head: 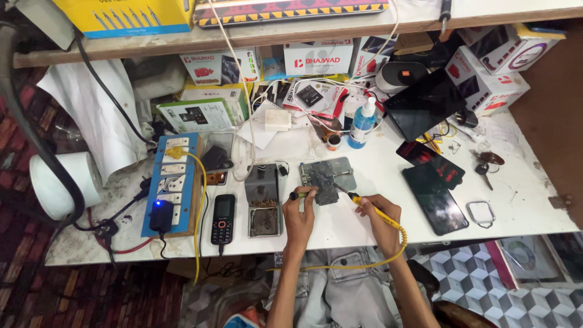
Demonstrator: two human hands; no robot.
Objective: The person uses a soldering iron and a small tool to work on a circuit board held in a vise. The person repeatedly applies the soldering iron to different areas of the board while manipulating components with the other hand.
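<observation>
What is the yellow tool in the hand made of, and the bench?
The yellow tool in the right hand looks like matte plastic or rubber with a thin shiny metal tip. The bench seems painted white wood, scuffed and stained; its raw edge looks wooden.

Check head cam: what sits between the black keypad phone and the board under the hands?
In the head view, a grey metal soldering-iron stand sits between the keypad phone and the circuit board.
</observation>
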